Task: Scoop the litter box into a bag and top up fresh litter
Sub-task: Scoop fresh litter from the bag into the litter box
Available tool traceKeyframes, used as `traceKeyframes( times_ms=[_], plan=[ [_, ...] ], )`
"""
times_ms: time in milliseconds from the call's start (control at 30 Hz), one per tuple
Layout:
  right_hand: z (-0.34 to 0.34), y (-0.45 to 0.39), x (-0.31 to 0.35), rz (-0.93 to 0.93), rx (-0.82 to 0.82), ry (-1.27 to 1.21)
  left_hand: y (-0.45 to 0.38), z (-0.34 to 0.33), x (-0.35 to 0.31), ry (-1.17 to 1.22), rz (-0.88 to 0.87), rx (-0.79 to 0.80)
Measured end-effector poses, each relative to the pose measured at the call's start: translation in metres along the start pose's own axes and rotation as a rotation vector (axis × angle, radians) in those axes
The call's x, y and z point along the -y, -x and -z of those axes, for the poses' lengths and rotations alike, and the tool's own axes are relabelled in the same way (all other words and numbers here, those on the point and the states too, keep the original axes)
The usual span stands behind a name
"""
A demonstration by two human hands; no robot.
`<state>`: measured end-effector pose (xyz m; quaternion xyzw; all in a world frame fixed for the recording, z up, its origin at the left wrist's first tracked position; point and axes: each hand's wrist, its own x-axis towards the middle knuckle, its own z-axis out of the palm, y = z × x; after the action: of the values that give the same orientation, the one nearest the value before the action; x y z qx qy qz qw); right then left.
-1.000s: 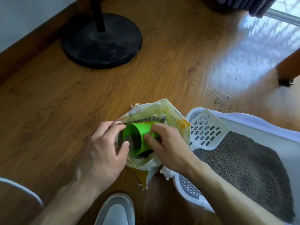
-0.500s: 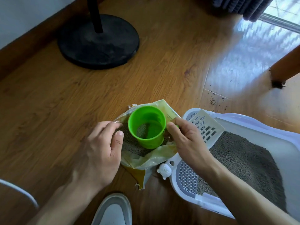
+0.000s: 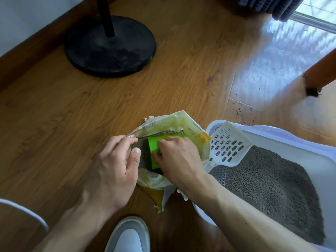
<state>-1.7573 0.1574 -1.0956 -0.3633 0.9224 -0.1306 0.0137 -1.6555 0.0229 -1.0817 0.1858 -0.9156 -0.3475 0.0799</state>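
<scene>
A yellowish litter bag (image 3: 189,124) stands open on the wooden floor, with grey litter inside. My left hand (image 3: 112,170) pinches the bag's left edge and holds the mouth open. My right hand (image 3: 179,160) grips a green cup (image 3: 154,150) that lies on its side, pushed down into the litter in the bag; its opening is hidden. To the right stands the white litter box (image 3: 291,142), filled with grey litter (image 3: 269,184). A white slotted scoop (image 3: 227,144) rests across the box's near left corner.
A black round stand base (image 3: 109,48) with a pole sits on the floor behind the bag. A wooden furniture leg (image 3: 320,75) is at the right, with scattered litter grains (image 3: 240,111) near it. My white shoe (image 3: 129,235) is at the bottom.
The green cup was upright above the bag half a second ago; my right hand has tipped it over and pushed it down into the litter. My left hand stays on the bag's edge.
</scene>
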Motion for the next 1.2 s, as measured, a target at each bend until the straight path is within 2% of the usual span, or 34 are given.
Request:
traceKeyframes(
  times_ms=[100,233,433,667,833,1000,1200],
  plan=[
    [-0.011,-0.006,0.009,0.061,-0.001,0.026,0.000,0.000,0.002,0.004,0.008,0.001],
    [-0.012,-0.010,0.016,0.100,0.005,-0.060,-0.001,0.000,0.002,0.020,0.009,-0.001],
    [-0.005,-0.010,-0.008,-0.045,0.049,-0.442,-0.002,0.000,0.002,0.015,0.011,0.007],
    [0.004,0.015,-0.027,-0.225,0.055,-0.703,-0.003,0.002,0.003,0.034,0.017,-0.030],
    [0.023,0.023,-0.034,-0.248,-0.027,-0.762,-0.001,0.003,0.001,0.035,0.027,-0.028],
    [0.041,0.036,-0.044,-0.322,-0.075,-1.033,0.000,0.004,-0.004,0.026,0.034,-0.027],
    [0.050,0.055,-0.054,-0.307,-0.118,-1.122,0.000,0.006,-0.007,-0.023,0.038,0.023]
  ],
)
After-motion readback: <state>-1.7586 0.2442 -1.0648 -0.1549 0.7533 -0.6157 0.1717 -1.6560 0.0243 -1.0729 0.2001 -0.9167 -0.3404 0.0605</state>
